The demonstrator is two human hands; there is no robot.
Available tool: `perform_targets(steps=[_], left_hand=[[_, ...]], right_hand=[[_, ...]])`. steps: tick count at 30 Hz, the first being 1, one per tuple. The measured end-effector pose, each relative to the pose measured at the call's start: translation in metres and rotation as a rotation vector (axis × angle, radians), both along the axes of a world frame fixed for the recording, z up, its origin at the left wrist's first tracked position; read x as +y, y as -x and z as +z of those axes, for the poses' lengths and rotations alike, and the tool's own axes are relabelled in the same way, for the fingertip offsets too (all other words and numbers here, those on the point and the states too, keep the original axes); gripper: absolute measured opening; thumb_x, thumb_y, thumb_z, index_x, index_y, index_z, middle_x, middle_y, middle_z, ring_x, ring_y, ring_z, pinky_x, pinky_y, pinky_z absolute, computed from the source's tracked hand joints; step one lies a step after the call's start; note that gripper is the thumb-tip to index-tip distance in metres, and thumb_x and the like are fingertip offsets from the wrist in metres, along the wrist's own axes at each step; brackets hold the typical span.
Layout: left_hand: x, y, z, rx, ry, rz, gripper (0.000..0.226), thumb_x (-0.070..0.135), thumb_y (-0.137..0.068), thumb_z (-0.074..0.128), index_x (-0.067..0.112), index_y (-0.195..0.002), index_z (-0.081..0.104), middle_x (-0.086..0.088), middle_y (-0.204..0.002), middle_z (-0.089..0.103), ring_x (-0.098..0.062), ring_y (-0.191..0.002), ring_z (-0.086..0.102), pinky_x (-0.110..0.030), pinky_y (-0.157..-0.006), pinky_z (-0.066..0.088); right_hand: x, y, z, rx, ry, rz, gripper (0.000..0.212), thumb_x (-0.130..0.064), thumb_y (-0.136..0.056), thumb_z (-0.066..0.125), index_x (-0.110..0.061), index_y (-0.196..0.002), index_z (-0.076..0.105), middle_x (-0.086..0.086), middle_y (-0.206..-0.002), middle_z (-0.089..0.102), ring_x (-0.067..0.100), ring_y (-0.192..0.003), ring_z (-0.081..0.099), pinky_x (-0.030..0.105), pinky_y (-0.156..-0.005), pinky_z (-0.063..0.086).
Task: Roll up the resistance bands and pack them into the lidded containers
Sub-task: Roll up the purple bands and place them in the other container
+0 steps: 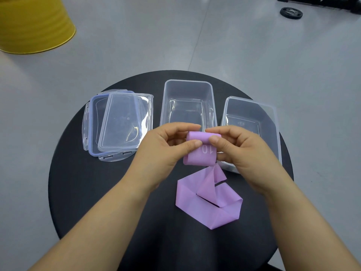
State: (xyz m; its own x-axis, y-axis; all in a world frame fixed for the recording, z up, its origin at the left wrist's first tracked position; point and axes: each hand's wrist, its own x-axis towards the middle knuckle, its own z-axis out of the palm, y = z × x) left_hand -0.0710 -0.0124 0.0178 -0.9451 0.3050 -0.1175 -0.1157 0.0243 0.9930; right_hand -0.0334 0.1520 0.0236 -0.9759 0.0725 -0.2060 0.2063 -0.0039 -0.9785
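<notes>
Two open boxes [188, 89] wait at the far edge of the counter [88, 192]. Above its middle the part-rolled purple band [199, 156], tail heaped toward the near edge, is pinched at each end by the left hand [166, 147] and right hand [241, 151]. A slack pinch would likely let it spring loose; the twisted tail may roll crooked.

yellow bucket [33, 24] cropped, right container [268, 124] partly hidden

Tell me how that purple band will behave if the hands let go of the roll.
The purple band looks floppy: its tail lies in limp folds on the table. The roll, pinched by the left hand and right hand, would likely unwind.
</notes>
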Motion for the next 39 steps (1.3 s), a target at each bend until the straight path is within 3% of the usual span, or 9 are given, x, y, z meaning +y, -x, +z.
perform_targets(steps=[6,12,16,20,23,26,28,35,39], left_hand=[[0.007,-0.001,0.0,-0.273,-0.271,0.018,0.043,0.023,-0.059,0.07,0.016,-0.101,0.064,-0.001,-0.088,0.073,-0.013,-0.081,0.068,-0.025,-0.069,0.056],[0.011,0.0,-0.005,-0.352,-0.333,0.057,0.04,0.022,-0.062,0.068,0.006,-0.099,0.066,-0.011,-0.098,0.07,-0.017,-0.083,0.067,-0.025,-0.069,0.056],[0.003,0.006,-0.005,-0.409,-0.321,-0.005,0.033,0.015,-0.066,0.074,0.006,-0.096,0.066,-0.014,-0.101,0.069,-0.021,-0.087,0.065,-0.026,-0.071,0.056],[-0.009,0.012,0.0,-0.508,-0.295,-0.176,0.012,0.015,-0.069,0.063,0.013,-0.075,0.073,-0.008,-0.079,0.069,-0.022,-0.079,0.068,-0.028,-0.065,0.057],[-0.011,0.01,0.003,-0.564,-0.308,-0.282,0.013,0.011,-0.07,0.061,0.013,-0.067,0.074,-0.008,-0.075,0.07,-0.02,-0.074,0.069,-0.029,-0.063,0.056],[-0.011,0.008,0.003,-0.583,-0.272,-0.348,0.011,0.011,-0.07,0.062,0.007,-0.077,0.069,-0.008,-0.08,0.069,-0.021,-0.074,0.068,-0.029,-0.064,0.057],[-0.011,0.008,0.003,-0.582,-0.246,-0.38,0.01,0.01,-0.07,0.062,0.005,-0.076,0.067,-0.004,-0.076,0.067,-0.018,-0.068,0.066,-0.027,-0.064,0.056],[-0.011,0.008,0.004,-0.593,-0.229,-0.481,0.01,0.008,-0.072,0.064,0.007,-0.071,0.073,-0.01,-0.08,0.07,-0.019,-0.074,0.068,-0.027,-0.069,0.057],[-0.009,0.006,0.003,-0.617,-0.243,-0.453,0.008,0.007,-0.074,0.068,0.008,-0.078,0.076,-0.01,-0.09,0.072,-0.019,-0.079,0.069,-0.028,-0.069,0.057]], right_hand=[[-0.003,0.001,-0.002,0.024,0.155,-0.074,0.03,-0.019,-0.06,0.072,-0.017,-0.09,0.068,-0.004,-0.078,0.073,0.01,-0.076,0.069,0.024,-0.07,0.057],[-0.011,0.001,-0.005,0.051,0.139,-0.097,0.025,-0.001,-0.071,0.073,-0.018,-0.087,0.067,-0.008,-0.077,0.072,0.006,-0.07,0.069,0.012,-0.057,0.048],[-0.009,-0.001,-0.001,0.059,0.025,0.017,0.027,-0.003,-0.072,0.076,-0.021,-0.089,0.066,-0.006,-0.086,0.074,0.011,-0.082,0.071,0.019,-0.073,0.052],[0.0,-0.005,0.002,0.032,-0.127,0.216,0.057,-0.019,-0.059,0.085,-0.039,-0.108,0.063,-0.005,-0.09,0.068,0.016,-0.073,0.06,0.037,-0.078,0.052],[-0.001,-0.008,0.007,0.042,-0.157,0.378,0.077,-0.01,-0.061,0.086,-0.042,-0.123,0.054,-0.016,-0.092,0.063,0.012,-0.07,0.055,0.033,-0.071,0.052],[-0.004,-0.01,0.009,0.08,-0.211,0.433,0.076,-0.009,-0.063,0.084,-0.037,-0.126,0.051,-0.02,-0.115,0.061,0.015,-0.092,0.063,0.034,-0.075,0.053],[-0.004,-0.01,0.01,0.089,-0.23,0.44,0.075,-0.01,-0.063,0.083,-0.036,-0.125,0.052,-0.02,-0.12,0.06,0.018,-0.094,0.063,0.035,-0.074,0.053],[-0.001,-0.009,0.013,0.096,-0.306,0.464,0.063,-0.016,-0.06,0.086,-0.039,-0.113,0.06,-0.015,-0.097,0.066,0.016,-0.077,0.059,0.039,-0.071,0.051],[-0.001,-0.01,0.012,0.114,-0.262,0.372,0.059,-0.016,-0.057,0.087,-0.039,-0.105,0.061,-0.023,-0.085,0.061,0.011,-0.064,0.052,0.035,-0.063,0.048]])
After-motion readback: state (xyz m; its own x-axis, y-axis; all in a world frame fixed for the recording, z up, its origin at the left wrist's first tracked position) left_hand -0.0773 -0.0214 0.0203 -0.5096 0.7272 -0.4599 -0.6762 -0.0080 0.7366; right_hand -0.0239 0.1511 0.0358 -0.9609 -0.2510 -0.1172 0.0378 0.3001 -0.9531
